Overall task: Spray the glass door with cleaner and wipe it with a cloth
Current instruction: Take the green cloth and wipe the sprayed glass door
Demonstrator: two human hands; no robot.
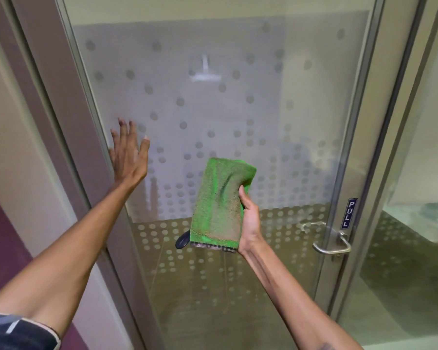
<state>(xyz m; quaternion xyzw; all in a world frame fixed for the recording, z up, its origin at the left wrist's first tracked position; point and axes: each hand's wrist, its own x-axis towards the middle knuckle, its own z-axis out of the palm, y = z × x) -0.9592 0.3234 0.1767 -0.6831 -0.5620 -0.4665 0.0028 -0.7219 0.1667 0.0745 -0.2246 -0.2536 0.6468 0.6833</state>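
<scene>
A tall glass door (213, 97) with a frosted band and a pattern of dots fills the view in a metal frame. My left hand (128, 154) is flat and spread against the glass near its left edge, holding nothing. My right hand (249, 218) grips a folded green cloth (220, 203), dirty in its middle, and holds it up in front of the lower middle of the door. I cannot tell whether the cloth touches the glass. No spray bottle is in sight.
A metal lever handle (333, 245) and a blue PULL sign (345, 213) sit on the door's right stile. A fixed glass panel (415, 223) stands to the right, a pale wall (18, 147) to the left. A dark object (182, 241) shows below the cloth.
</scene>
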